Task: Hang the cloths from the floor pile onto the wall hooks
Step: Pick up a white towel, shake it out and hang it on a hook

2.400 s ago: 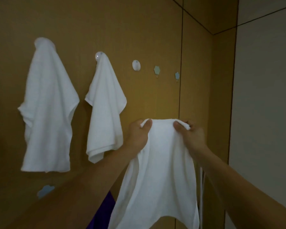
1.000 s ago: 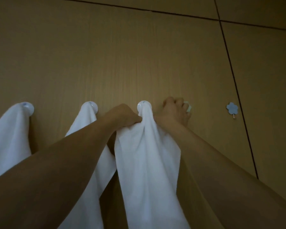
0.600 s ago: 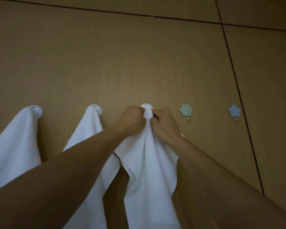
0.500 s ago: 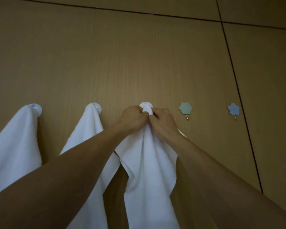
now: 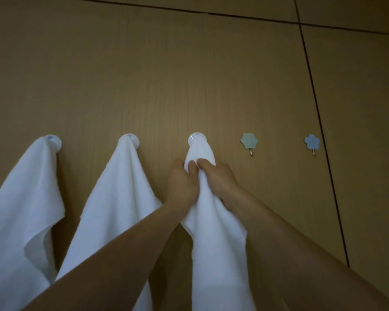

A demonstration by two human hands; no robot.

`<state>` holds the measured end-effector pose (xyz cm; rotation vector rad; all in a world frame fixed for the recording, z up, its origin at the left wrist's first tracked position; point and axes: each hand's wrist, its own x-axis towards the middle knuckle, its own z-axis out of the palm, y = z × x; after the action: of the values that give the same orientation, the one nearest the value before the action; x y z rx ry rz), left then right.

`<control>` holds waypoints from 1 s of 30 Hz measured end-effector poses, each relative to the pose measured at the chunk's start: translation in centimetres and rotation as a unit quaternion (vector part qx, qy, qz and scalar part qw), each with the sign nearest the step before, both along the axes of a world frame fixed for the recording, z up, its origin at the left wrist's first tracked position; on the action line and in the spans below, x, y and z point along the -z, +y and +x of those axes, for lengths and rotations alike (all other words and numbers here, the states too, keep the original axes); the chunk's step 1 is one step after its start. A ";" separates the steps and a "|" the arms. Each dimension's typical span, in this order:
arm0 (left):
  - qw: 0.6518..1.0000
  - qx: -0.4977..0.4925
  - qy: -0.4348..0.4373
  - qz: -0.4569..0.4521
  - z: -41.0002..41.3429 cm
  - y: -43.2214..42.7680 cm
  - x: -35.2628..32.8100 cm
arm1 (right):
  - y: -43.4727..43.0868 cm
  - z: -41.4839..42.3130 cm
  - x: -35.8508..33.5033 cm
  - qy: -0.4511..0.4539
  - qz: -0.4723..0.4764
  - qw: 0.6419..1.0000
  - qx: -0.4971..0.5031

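Head view: a white cloth point(image 5: 213, 243) hangs from a round white hook point(image 5: 194, 137) on the wood-grain wall point(image 5: 189, 75), its top bunched over the hook and the rest falling straight down out of the frame. Just below the hook, the left hand point(image 5: 183, 182) and the right hand point(image 5: 220, 178) both grip the gathered fabric, fingers curled round it from either side, thumbs almost meeting at the front. To the left a middle cloth point(image 5: 119, 198) hangs from a second round hook point(image 5: 133, 140), its right edge passing behind the left forearm. Further left a far-left cloth point(image 5: 25, 209) hangs from a third round hook point(image 5: 54, 141). To the right of the hands are two bare hooks, a green hexagon hook point(image 5: 249, 141) and a blue flower hook point(image 5: 311, 142), the latter just beside a dark seam point(image 5: 317, 113) in the panelling.
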<state>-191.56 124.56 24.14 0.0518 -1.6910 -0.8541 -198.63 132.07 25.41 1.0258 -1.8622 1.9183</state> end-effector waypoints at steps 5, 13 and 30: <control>0.999 -0.031 0.027 -0.005 -1.0 0.4 3.8 | 0.1 -0.7 4.3 0.054 0.006 0.994 0.091; 0.996 0.080 -0.004 0.029 0.0 0.5 12.6 | 2.0 1.8 12.5 0.059 0.008 0.982 0.177; 0.883 0.283 -0.368 -0.074 13.2 -1.0 36.9 | 9.7 23.4 36.0 -0.161 0.185 0.882 0.402</control>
<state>-178.32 123.58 -12.71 -0.2699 -2.5552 -1.2268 -175.28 141.73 -10.59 -0.0750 -2.3683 1.2939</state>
